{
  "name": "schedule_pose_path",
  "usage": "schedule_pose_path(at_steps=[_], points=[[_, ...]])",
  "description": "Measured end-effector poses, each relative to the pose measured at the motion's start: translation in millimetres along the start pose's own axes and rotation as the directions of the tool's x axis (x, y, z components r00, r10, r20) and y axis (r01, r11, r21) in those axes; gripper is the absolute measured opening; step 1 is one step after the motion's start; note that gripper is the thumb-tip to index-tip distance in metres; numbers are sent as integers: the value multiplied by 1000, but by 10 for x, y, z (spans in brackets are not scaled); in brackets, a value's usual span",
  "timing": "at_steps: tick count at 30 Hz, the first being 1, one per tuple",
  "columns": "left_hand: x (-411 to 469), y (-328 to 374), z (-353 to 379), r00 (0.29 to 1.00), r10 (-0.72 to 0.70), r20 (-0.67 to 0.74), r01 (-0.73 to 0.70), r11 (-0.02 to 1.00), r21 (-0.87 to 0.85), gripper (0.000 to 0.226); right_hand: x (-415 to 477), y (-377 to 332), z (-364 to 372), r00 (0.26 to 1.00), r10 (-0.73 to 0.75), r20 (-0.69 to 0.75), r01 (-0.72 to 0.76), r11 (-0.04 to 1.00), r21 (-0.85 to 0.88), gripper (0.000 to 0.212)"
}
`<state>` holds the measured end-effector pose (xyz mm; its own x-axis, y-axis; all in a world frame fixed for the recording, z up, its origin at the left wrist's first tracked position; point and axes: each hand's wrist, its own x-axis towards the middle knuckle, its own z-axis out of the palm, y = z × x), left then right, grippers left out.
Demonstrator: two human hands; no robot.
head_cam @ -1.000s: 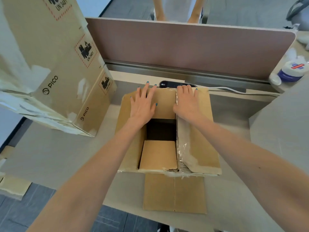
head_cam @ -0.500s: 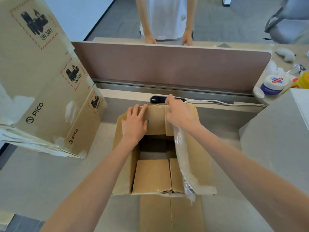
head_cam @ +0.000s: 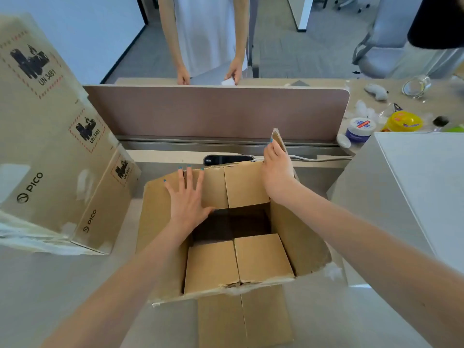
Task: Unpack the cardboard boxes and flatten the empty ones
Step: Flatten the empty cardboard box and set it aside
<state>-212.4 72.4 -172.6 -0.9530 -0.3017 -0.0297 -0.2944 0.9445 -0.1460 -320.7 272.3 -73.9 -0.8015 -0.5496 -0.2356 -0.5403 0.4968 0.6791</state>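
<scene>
On the grey desk, before a brown partition, the open cardboard box sits beside tall PICO cartons. The left hand lies flat, fingers spread, on its left flap; the right hand grips the raised right flap near its far corner.

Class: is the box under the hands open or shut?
Open: the right hand holds a flap of the box upright; dark interior shows.
</scene>
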Motion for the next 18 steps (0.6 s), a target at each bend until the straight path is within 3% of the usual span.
schedule_pose_path(at_steps=[3, 6, 11, 15, 18], points=[[-81, 65, 41, 1000, -5, 25, 1, 988, 155, 122, -67, -82, 228, 998, 0, 56, -8, 990, 144, 78], [-124, 17, 74, 1000, 26, -4, -24, 973, 231, 112, -124, -182, 390, 998, -8, 60, -14, 935, 356, 93], [-151, -190, 118, 994, 106, 0, -104, 978, 182, 105, -164, -501, 495, 997, 36, 64, -71, 712, 699, 114], [-149, -378, 104, 988, 151, 36, -153, 985, 75, 104, -177, -823, 424, 988, 152, 43, -134, 663, 737, 116], [-215, -491, 81, 978, 200, 67, -199, 980, -16, 96, -220, -969, 393, 975, 221, 11, -161, 674, 721, 103]])
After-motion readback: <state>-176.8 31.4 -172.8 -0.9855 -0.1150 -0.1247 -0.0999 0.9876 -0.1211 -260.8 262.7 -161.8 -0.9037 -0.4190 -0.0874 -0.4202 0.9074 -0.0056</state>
